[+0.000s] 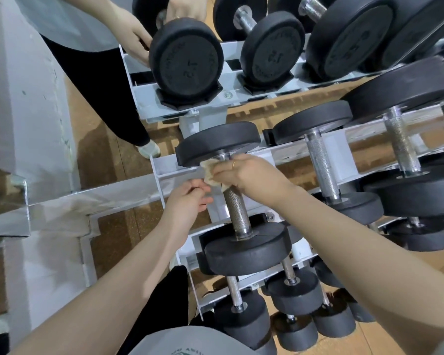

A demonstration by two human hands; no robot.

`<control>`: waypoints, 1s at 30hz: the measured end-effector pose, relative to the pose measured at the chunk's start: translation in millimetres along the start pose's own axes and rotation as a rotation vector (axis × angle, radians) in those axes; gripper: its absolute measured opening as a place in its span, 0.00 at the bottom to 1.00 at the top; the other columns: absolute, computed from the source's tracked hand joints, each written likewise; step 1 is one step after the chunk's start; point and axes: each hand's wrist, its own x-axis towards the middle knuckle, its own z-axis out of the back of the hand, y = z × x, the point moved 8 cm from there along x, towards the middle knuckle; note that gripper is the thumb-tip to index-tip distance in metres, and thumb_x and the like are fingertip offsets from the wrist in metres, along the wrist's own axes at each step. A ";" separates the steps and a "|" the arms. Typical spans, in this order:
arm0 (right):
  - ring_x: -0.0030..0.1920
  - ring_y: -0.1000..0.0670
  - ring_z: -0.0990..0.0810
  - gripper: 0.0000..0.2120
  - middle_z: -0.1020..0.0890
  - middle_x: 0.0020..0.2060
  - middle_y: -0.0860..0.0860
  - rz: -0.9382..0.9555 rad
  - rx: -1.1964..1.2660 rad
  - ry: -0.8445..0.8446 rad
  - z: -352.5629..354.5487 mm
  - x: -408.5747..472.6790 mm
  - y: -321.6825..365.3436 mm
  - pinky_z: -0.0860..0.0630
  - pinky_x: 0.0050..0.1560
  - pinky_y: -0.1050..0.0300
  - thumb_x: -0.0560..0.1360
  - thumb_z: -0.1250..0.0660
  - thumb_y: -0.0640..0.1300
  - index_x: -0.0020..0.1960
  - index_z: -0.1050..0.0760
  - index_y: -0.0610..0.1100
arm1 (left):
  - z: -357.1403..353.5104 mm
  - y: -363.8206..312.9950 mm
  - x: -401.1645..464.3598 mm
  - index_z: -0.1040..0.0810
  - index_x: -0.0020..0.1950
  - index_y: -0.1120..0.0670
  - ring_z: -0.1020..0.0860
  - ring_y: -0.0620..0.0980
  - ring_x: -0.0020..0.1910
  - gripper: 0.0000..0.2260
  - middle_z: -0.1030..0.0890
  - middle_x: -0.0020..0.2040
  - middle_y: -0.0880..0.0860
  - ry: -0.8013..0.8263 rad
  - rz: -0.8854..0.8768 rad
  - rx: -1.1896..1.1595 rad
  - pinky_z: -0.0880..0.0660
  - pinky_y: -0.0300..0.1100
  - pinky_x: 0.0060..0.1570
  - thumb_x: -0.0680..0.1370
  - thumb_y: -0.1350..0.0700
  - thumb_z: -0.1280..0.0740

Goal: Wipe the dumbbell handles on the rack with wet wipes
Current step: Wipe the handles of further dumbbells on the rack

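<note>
A brown, speckled floor (108,139) is showing beneath everything — light is glinting off it in patches. At the left a white panel (34,116) is standing upright, its paint scuffed, and a mirror (267,47) is reflecting the room.

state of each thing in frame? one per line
Crumpled pale wet wipe: wrapped on the handle's far end, held by both hands.
Knurled steel dumbbell handle: on the white metal rack, mostly bare.
Right hand: gripping wipe around handle.
Left hand: pinching the wipe's edge.
Neighbouring black dumbbell: racked, untouched.
</note>
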 end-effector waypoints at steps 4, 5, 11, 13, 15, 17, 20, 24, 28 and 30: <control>0.38 0.44 0.18 0.16 0.15 0.45 0.43 0.058 0.070 -0.147 -2.9 -0.4 3.5 0.27 0.43 0.58 0.65 0.43 0.33 0.43 0.17 0.37 | 2.5 -2.4 3.6 0.25 0.53 0.54 0.21 0.48 0.47 0.08 0.20 0.50 0.51 -0.009 0.010 -0.004 0.26 0.39 0.52 0.81 0.61 0.43; 0.39 0.45 0.18 0.18 0.15 0.44 0.43 0.050 0.130 -0.160 -3.5 -2.9 4.7 0.30 0.45 0.60 0.64 0.45 0.33 0.43 0.18 0.37 | 2.3 -3.0 4.2 0.25 0.53 0.55 0.21 0.48 0.46 0.08 0.20 0.49 0.51 -0.007 0.014 -0.007 0.26 0.39 0.53 0.81 0.61 0.43; 0.38 0.45 0.19 0.16 0.16 0.40 0.46 0.163 0.282 -0.012 -19.7 -36.8 19.6 0.26 0.47 0.57 0.64 0.46 0.30 0.37 0.20 0.37 | 7.7 -4.1 4.2 0.23 0.54 0.55 0.21 0.47 0.45 0.08 0.19 0.49 0.53 -0.008 0.009 -0.003 0.25 0.38 0.50 0.80 0.61 0.41; 0.37 0.46 0.20 0.16 0.15 0.41 0.48 0.184 0.259 0.077 -26.4 -46.4 23.7 0.24 0.43 0.57 0.63 0.45 0.29 0.38 0.19 0.38 | 7.6 -5.3 1.6 0.24 0.55 0.55 0.21 0.46 0.45 0.10 0.19 0.50 0.52 -0.008 -0.011 0.027 0.25 0.38 0.50 0.80 0.62 0.43; 0.35 0.45 0.21 0.16 0.15 0.42 0.49 0.186 0.249 0.121 -29.4 -48.0 21.3 0.22 0.38 0.55 0.63 0.44 0.31 0.39 0.19 0.40 | 6.2 -6.1 -2.0 0.24 0.56 0.53 0.21 0.46 0.47 0.10 0.20 0.51 0.50 0.003 -0.040 0.069 0.26 0.38 0.53 0.80 0.62 0.43; 0.36 0.44 0.21 0.14 0.15 0.44 0.48 0.186 0.197 0.080 -26.5 -44.6 20.1 0.21 0.38 0.54 0.64 0.41 0.32 0.41 0.18 0.40 | 5.4 -5.2 -4.9 0.25 0.56 0.52 0.21 0.44 0.47 0.11 0.20 0.50 0.48 0.013 -0.057 0.083 0.26 0.38 0.53 0.80 0.62 0.43; 0.40 0.43 0.21 0.15 0.16 0.48 0.47 0.082 0.161 -0.021 -18.0 -31.8 6.6 0.21 0.41 0.55 0.71 0.42 0.35 0.48 0.18 0.40 | 3.6 -2.0 -7.2 0.25 0.56 0.51 0.21 0.43 0.47 0.09 0.20 0.49 0.47 0.009 -0.060 0.070 0.26 0.38 0.52 0.81 0.60 0.42; 0.35 0.44 0.19 0.13 0.16 0.45 0.45 0.248 -0.039 -0.174 -1.6 -8.4 8.2 0.20 0.34 0.54 0.60 0.31 0.29 0.43 0.18 0.38 | 1.7 -2.2 -10.3 0.27 0.59 0.49 0.22 0.45 0.52 0.08 0.22 0.54 0.45 -0.033 -0.070 0.039 0.26 0.39 0.53 0.81 0.55 0.41; 0.36 0.43 0.20 0.15 0.16 0.46 0.44 0.165 0.018 -0.305 -0.3 -6.1 -0.7 0.21 0.35 0.56 0.60 0.32 0.27 0.45 0.18 0.37 | -4.6 -2.9 -12.5 0.27 0.59 0.49 0.21 0.46 0.52 0.08 0.23 0.56 0.46 -0.013 -0.060 0.021 0.25 0.38 0.52 0.81 0.54 0.40; 0.35 0.45 0.22 0.17 0.16 0.47 0.45 0.155 0.089 -0.338 -6.5 -21.1 0.0 0.24 0.36 0.59 0.59 0.33 0.25 0.46 0.19 0.37 | -8.4 -3.1 -15.1 0.27 0.57 0.50 0.21 0.47 0.51 0.07 0.22 0.55 0.48 0.007 -0.050 0.009 0.25 0.38 0.53 0.81 0.56 0.40</control>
